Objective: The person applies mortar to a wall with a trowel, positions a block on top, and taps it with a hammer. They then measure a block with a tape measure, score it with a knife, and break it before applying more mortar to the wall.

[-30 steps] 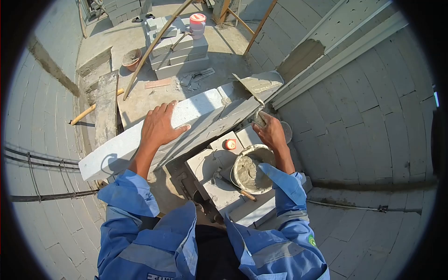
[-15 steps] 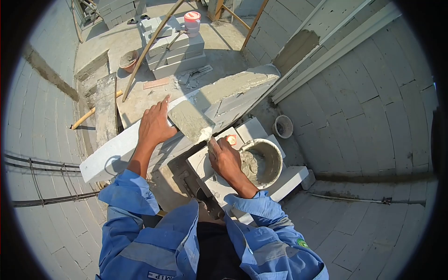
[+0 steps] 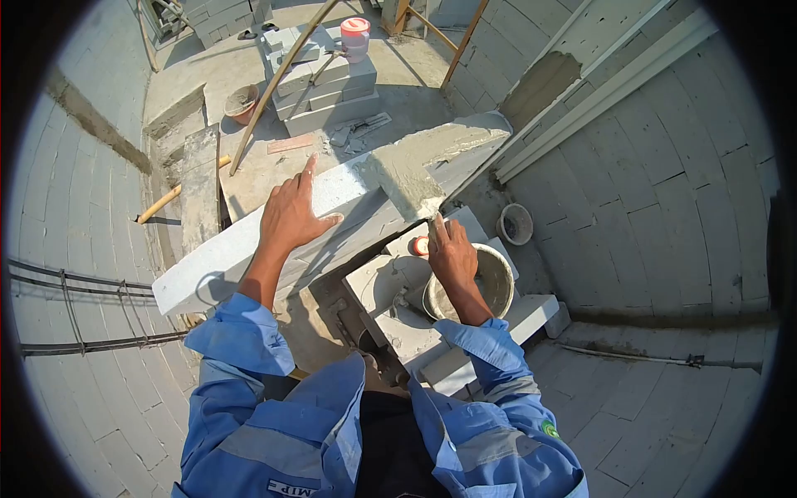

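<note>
My left hand [image 3: 289, 207] is at the top of a long pale block [image 3: 224, 245] in a low wall, fingers flat, thumb and forefinger spread wide. It holds nothing. To its right, my right hand [image 3: 453, 253] is closed at the near end of a flat, mortar-covered trowel [image 3: 405, 184]; the handle is hidden in the fingers. The blade lies across the wall top, beside wet mortar [image 3: 457, 141] spread along the wall's far part. Below my right forearm stands a bucket [image 3: 496, 286] with mortar inside, partly covered by the arm.
Loose blocks [image 3: 378, 286] surround the bucket, with a red-and-white capped thing [image 3: 421, 246] among them. A small pail [image 3: 515, 224] stands by the right wall. Beyond are a block stack [image 3: 328, 91] with a pink-lidded tub [image 3: 354, 40], a leaning pole [image 3: 278, 87] and a mortar bowl [image 3: 242, 103].
My right hand and the trowel have moved right and away along the wall, uncovering more bare block top. My left hand stays spread near the same place. The view has shifted slightly.
</note>
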